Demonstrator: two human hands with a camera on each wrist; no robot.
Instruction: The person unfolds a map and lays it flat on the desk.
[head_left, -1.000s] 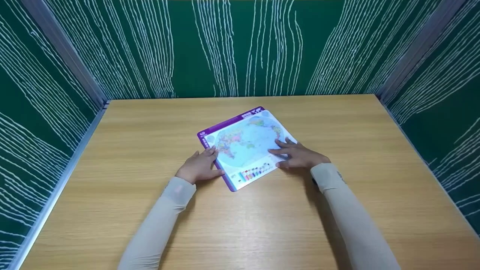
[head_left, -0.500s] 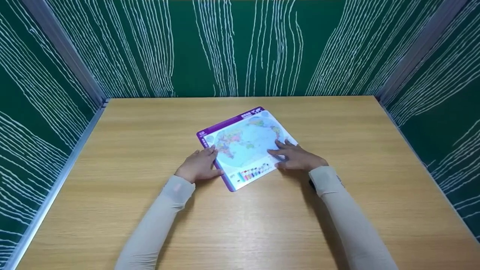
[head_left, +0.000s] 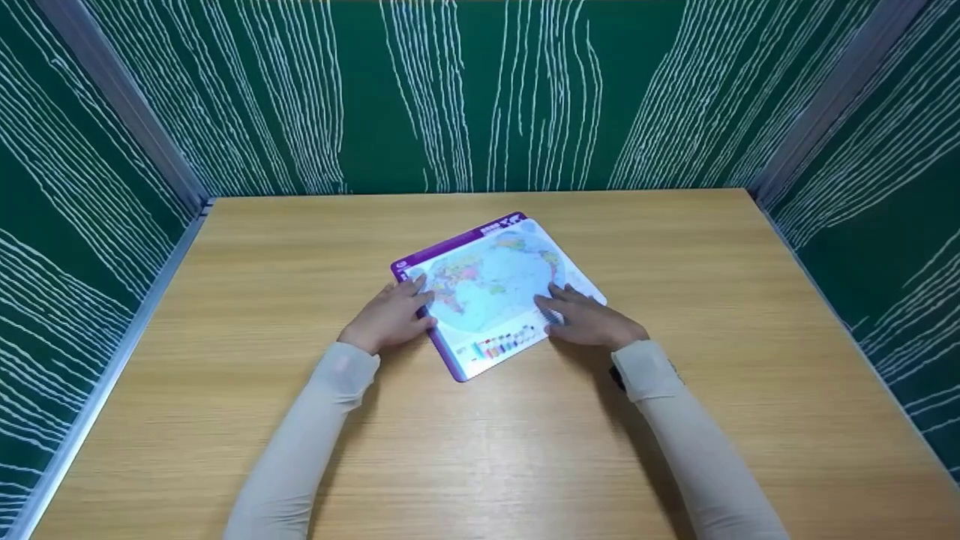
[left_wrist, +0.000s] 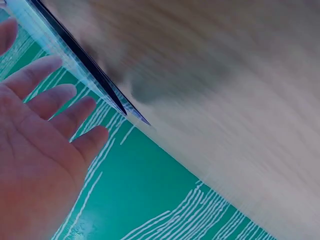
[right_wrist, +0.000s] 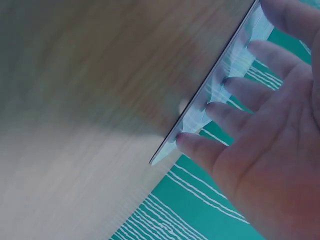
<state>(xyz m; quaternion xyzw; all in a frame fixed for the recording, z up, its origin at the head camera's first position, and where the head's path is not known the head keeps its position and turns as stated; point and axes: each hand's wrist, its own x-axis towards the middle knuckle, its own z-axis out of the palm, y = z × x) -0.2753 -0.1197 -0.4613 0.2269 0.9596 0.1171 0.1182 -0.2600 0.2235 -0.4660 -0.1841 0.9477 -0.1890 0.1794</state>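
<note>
A thin rectangular world map with a purple border lies turned at an angle on the wooden table. Its left edge sits by my left hand, whose spread, straight fingers reach over that edge in the head view. In the left wrist view two thin dark edges of the map part slightly toward one corner, beside the left hand. My right hand rests with extended fingertips on the map's lower right part. The right wrist view shows the fingertips of the right hand touching the map's glossy face.
The wooden table spreads around the map on all sides. Green walls with white wavy lines close in the back, left and right, with grey posts at the corners.
My left hand has shifted a little left and up along the map's edge. The right hand has slid slightly left and down, uncovering the map's right corner. The map has hardly moved.
</note>
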